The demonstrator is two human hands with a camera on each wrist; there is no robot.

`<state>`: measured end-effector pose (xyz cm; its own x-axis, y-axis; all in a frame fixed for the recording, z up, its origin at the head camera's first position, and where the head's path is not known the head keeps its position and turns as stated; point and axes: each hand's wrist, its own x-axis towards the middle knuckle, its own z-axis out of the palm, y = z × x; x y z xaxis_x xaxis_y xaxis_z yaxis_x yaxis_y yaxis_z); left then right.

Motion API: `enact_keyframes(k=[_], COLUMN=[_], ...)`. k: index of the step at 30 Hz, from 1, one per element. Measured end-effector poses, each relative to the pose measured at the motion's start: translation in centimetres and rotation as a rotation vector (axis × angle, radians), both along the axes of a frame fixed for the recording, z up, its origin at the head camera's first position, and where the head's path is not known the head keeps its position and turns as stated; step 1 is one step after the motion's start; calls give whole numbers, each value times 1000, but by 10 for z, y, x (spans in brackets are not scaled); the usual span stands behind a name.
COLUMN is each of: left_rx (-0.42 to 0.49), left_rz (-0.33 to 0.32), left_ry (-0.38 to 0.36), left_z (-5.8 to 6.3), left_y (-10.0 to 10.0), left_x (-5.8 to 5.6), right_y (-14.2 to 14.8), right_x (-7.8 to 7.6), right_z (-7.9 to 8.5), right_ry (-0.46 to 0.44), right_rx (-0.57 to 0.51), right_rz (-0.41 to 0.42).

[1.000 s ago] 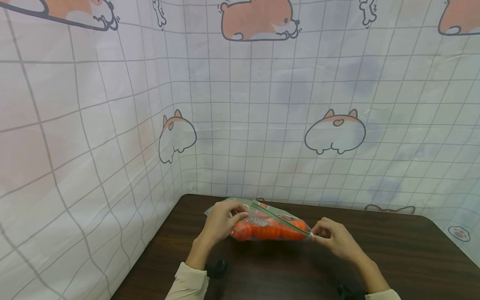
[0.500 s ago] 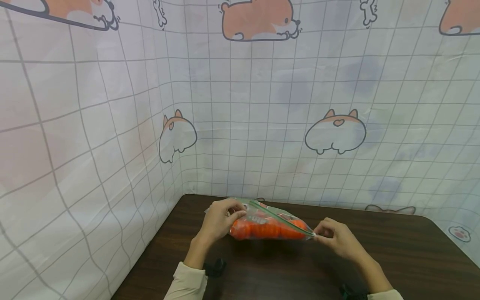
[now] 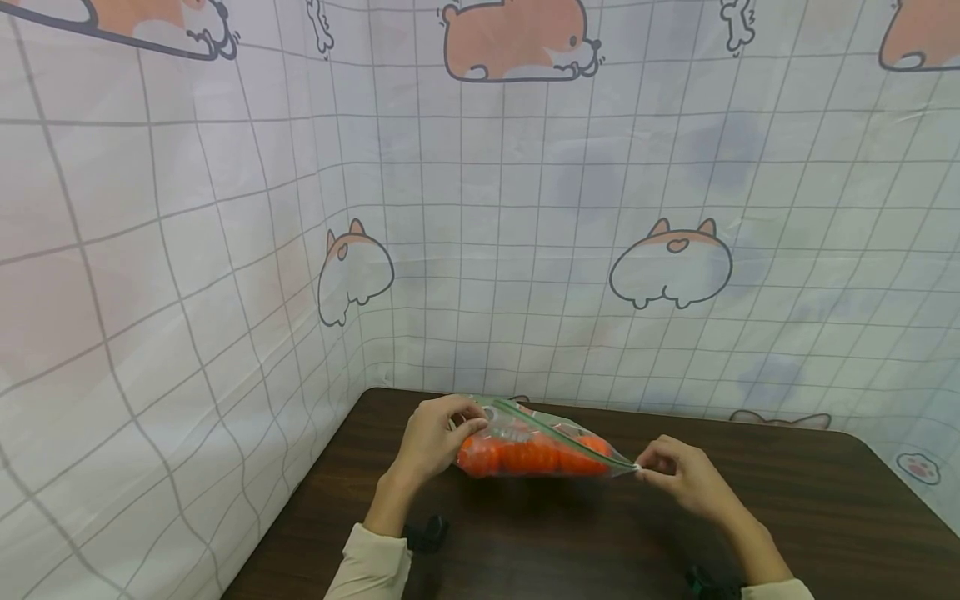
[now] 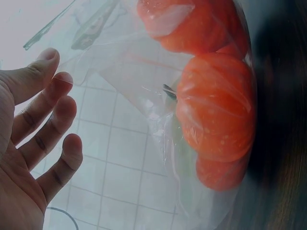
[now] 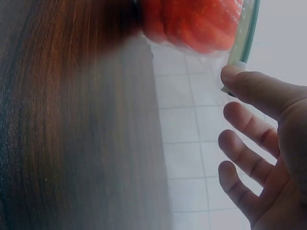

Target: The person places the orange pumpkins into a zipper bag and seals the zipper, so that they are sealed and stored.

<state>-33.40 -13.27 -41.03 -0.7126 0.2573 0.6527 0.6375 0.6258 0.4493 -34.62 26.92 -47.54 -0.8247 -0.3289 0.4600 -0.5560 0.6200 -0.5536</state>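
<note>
A clear zip bag with a green zip strip is stretched between both hands over the table. Inside it lie several ribbed orange-red small pumpkins; the left wrist view shows a dark stem on one pumpkin. My left hand pinches the film at the bag's left side between thumb and index finger, its other fingers apart from the bag. At the opposite end, my right hand pinches the zip's end by a small white piece. My right index finger is largely hidden behind the thumb.
The dark wood-grain table runs back to a white gridded cloth with cartoon dogs, which also hangs along the left side. A black strap piece sits by the left wrist, and another dark piece by the right.
My right hand has shifted a little to the right with the zip's end, and my left hand slightly left. The bag's right corner is drawn out longer; the pumpkins have moved slightly left.
</note>
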Motion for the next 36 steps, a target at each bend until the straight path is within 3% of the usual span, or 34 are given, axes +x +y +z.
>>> enact_keyframes(k=[25, 36], left_rx=[-4, -63], left_rz=[-27, -84], left_ry=[-17, -82], left_z=[-2, -6], left_y=[1, 17], left_x=[4, 15], right_y=[2, 6], right_x=[6, 10], right_z=[-2, -6], right_ry=[-20, -175], right_rx=[-14, 163], right_rz=[-13, -66])
